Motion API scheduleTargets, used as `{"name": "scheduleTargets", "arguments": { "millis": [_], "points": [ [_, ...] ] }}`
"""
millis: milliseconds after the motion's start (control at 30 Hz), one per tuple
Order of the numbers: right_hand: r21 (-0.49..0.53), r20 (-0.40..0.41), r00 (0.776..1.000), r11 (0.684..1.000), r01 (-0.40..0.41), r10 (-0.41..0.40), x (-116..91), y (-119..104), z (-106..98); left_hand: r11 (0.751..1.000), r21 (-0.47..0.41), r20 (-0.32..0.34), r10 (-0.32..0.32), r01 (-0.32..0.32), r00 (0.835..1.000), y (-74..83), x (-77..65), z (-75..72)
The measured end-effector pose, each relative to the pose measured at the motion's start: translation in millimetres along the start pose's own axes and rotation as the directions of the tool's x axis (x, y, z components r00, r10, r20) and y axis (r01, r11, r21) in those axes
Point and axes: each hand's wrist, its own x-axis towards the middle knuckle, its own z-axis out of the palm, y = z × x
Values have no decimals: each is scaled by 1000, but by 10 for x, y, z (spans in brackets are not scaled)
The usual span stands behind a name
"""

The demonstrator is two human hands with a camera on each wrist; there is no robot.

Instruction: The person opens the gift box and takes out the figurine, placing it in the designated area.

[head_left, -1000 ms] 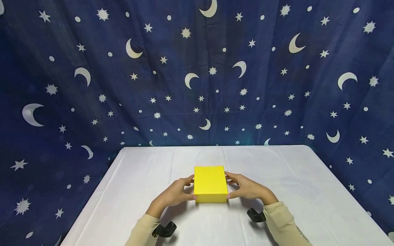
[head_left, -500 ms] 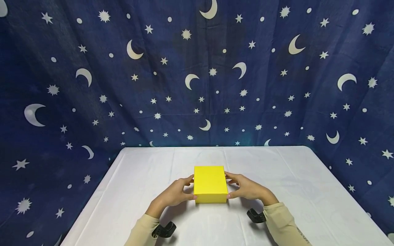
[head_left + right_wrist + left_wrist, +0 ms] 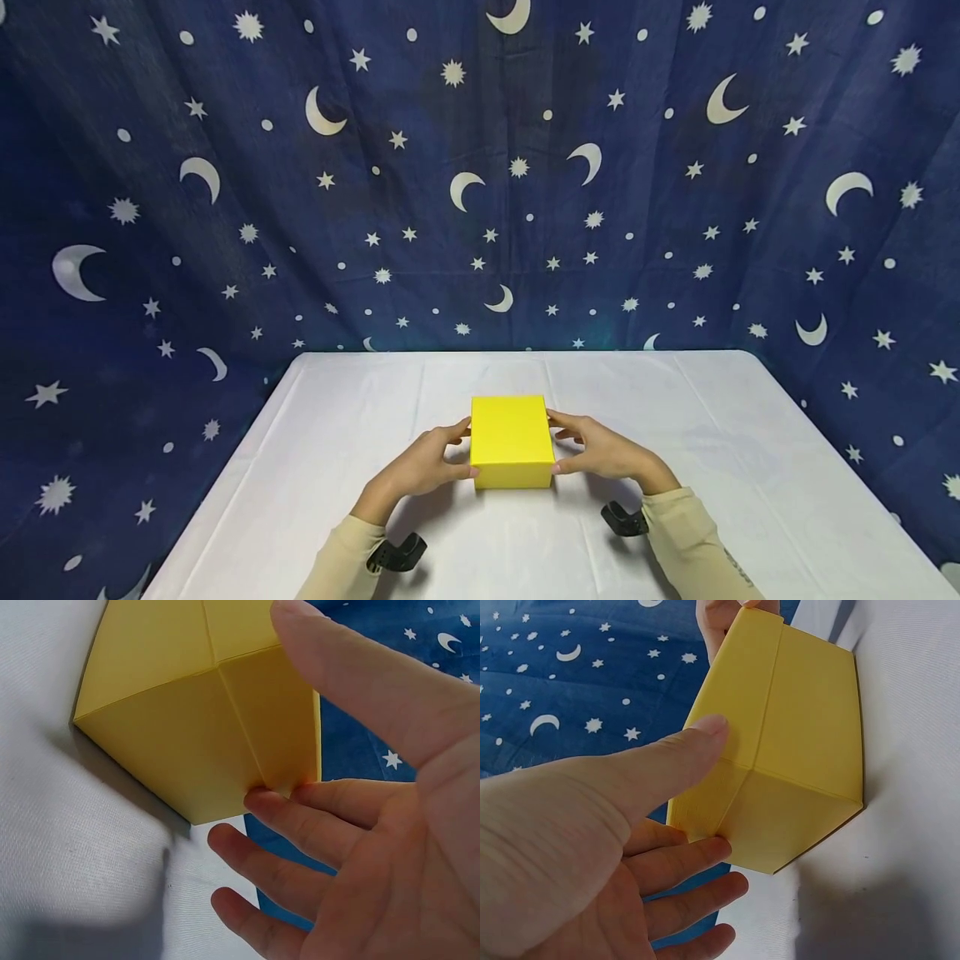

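A yellow square box with a lid point(image 3: 512, 429) sits on the white table between both hands. My left hand point(image 3: 423, 462) grips the lid's left side, its thumb at the front corner. On the opposite side, my right hand point(image 3: 611, 454) pinches the lid the same way. A seam divides the lid from the yellow lower part point(image 3: 814, 712) in both wrist views; that lower part stands on the cloth. The ring and little fingers of each hand extend free of the box. What the box contains is hidden.
White cloth covers the table point(image 3: 337, 417). A dark blue curtain point(image 3: 420, 108) with moons and stars hangs behind and along both sides. Black wrist devices point(image 3: 397, 552) sit below each wrist, near beige sleeves point(image 3: 693, 542).
The lid has risen slightly with both hands, so the box's front face looks a little taller. The head view has tilted slightly. Both hands keep their hold.
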Motion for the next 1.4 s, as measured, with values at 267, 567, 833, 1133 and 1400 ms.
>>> {"name": "scheduleTargets", "arguments": {
  "millis": [267,567,833,1133,1400],
  "points": [
    [17,-16,1000,1000,2,-2,-16,-38,-22,1000,1,-7,-1,1,1000,34,-9,-36],
    [-8,-37,999,999,32,-32,-33,-75,-40,999,-1,-42,33,-33,999,65,-25,-59],
    [16,-93,995,999,34,-32,-42,-105,-53,999,-31,-60,28,-30,998,99,-35,-78],
    [73,-96,995,997,40,-33,-38,-110,-67,995,-67,-101,73,-80,992,135,-50,-82],
    [171,-156,987,984,58,-31,-37,-146,-52,984,-152,-187,60,-89,981,215,-54,-66]
  ]
}}
